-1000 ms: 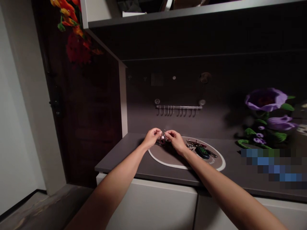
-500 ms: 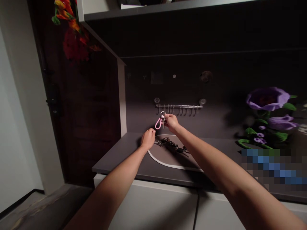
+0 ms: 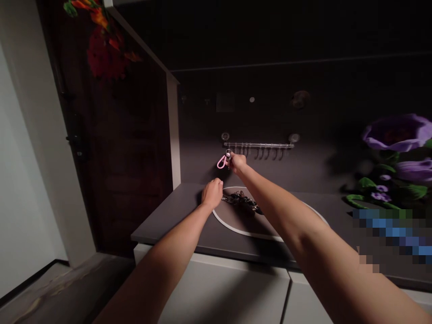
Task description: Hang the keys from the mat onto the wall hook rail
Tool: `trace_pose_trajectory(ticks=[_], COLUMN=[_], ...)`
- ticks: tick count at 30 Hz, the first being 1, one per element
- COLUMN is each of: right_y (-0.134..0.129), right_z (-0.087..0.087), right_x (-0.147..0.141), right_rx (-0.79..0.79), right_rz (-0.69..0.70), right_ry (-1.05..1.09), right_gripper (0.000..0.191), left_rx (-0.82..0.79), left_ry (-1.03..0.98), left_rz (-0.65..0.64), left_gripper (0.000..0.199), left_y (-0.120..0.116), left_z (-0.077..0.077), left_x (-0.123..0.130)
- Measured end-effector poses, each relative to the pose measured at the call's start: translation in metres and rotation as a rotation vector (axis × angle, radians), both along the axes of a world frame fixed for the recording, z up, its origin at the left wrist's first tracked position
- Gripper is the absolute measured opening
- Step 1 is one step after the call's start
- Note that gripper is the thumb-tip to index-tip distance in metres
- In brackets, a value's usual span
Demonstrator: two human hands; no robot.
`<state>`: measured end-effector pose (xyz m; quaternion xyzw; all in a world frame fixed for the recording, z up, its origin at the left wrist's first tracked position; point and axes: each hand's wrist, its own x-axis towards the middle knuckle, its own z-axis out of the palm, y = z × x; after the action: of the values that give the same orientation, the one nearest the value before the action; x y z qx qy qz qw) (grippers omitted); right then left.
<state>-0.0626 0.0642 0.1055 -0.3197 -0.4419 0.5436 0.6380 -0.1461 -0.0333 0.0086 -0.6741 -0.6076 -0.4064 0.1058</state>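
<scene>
My right hand [image 3: 238, 163] is closed on a key ring with a pink loop [image 3: 221, 162], just under the left part of a clear hook rail [image 3: 259, 145] on the dark back wall. The ring overlaps the leftmost hooks in view; whether it touches one I cannot tell. Lower and to the left, my left hand [image 3: 213, 192] has its fingers curled at the left edge of a white-rimmed oval mat [image 3: 232, 229]. What it holds, if anything, is hidden. A dark heap of keys [image 3: 241, 198] lies on the mat beside it.
Purple flowers [image 3: 396, 132] with green leaves stand on the counter [image 3: 162, 216] at the right. Red and orange flowers [image 3: 104, 54] hang at the upper left by a dark door [image 3: 135, 157]. White cabinet fronts [image 3: 222, 288] are below the counter.
My right hand has raised the key ring with the pink loop closer to the rail. My left hand stays low by the mat's edge. The view has shifted slightly.
</scene>
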Motion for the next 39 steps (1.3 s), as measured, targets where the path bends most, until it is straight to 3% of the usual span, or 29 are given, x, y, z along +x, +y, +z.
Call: trace_pose_trajectory(ticks=[9,17,25,33,39], right_y=[-0.004,0.001,-0.001,-0.029,-0.063], right_z=[-0.001,-0.014,-0.018,-0.028,-0.051], right_x=[0.004,0.008,0.019,0.036,0.056], right_rx=[-0.019,0.034,0.099,0.054,0.131], right_rz=[-0.034,-0.002,-0.036,-0.017,0.071], right_ry=[-0.064,-0.119,-0.269,-0.268,-0.419], right_gripper=[0.019,0.020,0.010,0.009,0.006], left_rx=[-0.004,-0.042,-0.060,-0.040,-0.074], left_ry=[-0.035,-0.023,-0.057,-0.066,-0.026], left_rz=[-0.037,-0.003,-0.016,-0.162,-0.279], left_gripper=[0.025,0.025,0.024,0.020,0.017], left_y=[0.001,-0.001,0.001,0.004,0.005], left_z=[-0.001,0.001,-0.001,-0.004,-0.007], left_x=[-0.001,-0.001,-0.004,-0.009,-0.011])
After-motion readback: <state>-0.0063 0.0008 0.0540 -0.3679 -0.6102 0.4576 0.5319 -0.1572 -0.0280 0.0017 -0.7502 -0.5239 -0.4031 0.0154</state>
